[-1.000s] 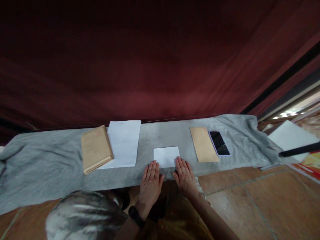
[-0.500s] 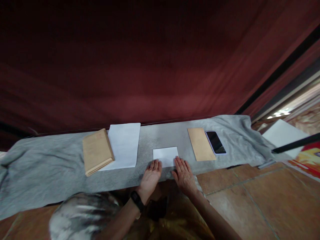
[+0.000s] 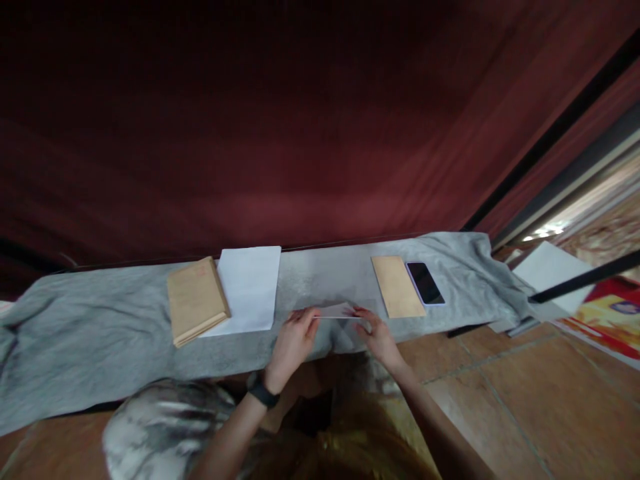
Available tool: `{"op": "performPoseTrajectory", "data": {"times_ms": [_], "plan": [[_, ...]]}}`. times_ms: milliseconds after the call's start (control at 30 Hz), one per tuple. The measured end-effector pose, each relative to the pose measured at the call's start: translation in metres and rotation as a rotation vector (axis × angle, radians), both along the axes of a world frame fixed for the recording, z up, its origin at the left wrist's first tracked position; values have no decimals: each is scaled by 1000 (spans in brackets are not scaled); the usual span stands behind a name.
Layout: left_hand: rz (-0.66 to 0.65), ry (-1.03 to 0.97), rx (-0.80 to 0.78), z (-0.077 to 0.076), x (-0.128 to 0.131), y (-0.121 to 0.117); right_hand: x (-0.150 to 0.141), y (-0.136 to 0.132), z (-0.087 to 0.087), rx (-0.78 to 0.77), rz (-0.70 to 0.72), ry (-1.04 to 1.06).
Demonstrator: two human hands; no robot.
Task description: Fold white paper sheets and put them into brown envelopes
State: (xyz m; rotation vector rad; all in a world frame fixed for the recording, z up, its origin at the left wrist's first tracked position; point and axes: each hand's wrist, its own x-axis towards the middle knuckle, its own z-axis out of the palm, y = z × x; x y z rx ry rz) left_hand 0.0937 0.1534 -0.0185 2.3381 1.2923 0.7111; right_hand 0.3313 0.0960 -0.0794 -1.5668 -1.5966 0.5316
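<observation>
Between my hands is a small folded sheet of white paper (image 3: 334, 311), tilted up off the cloth so that it shows as a thin strip. My left hand (image 3: 295, 340) pinches its left end, thumb nearest me. At the right end, the fingers and thumb of my right hand (image 3: 376, 333) are closed on the paper. To the left lie larger white sheets (image 3: 253, 287), partly under a stack of brown envelopes (image 3: 197, 299). A single brown envelope (image 3: 399, 287) lies flat on the right, with a phone (image 3: 425, 283) beside it.
A grey cloth (image 3: 100, 327) covers the long, narrow surface, wrinkled at both ends. Dark red fabric (image 3: 300, 153) rises behind it. At the right are a black bar (image 3: 585, 277), a white panel (image 3: 550, 270) and a red-and-yellow package (image 3: 607, 313) above the tiled floor (image 3: 500, 400).
Both hands lay flat on the folded paper's near corners; now they grip its ends and have raised and tilted it off the cloth. The view has shifted slightly.
</observation>
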Motion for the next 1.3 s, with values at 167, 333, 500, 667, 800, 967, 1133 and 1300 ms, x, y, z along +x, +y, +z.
{"op": "performPoseTrajectory", "data": {"times_ms": [167,333,500,667,800,967,1133,1300], "plan": [[194,-546,-357,-1,-1,18,1,12,10,-122,-4,259],[363,-713,-483,-32,8,23,-11,28,-2,-144,-104,192],[368,-645,-501,-69,10,11,-10,37,-9,-159,-225,63],[331,-400,-261,-76,15,4,-15,42,-9,-173,-258,-300],[287,-211,-95,-72,23,1,-19,43,-13,-165,-259,-595],[295,110,84,-79,24,-5,-18,42,-18,-116,-278,-653],[171,264,294,-89,31,-4,-27,41,-15,-48,-285,-662],[123,343,334,-96,39,-4,-44,35,-21,37,-86,-654]]}}
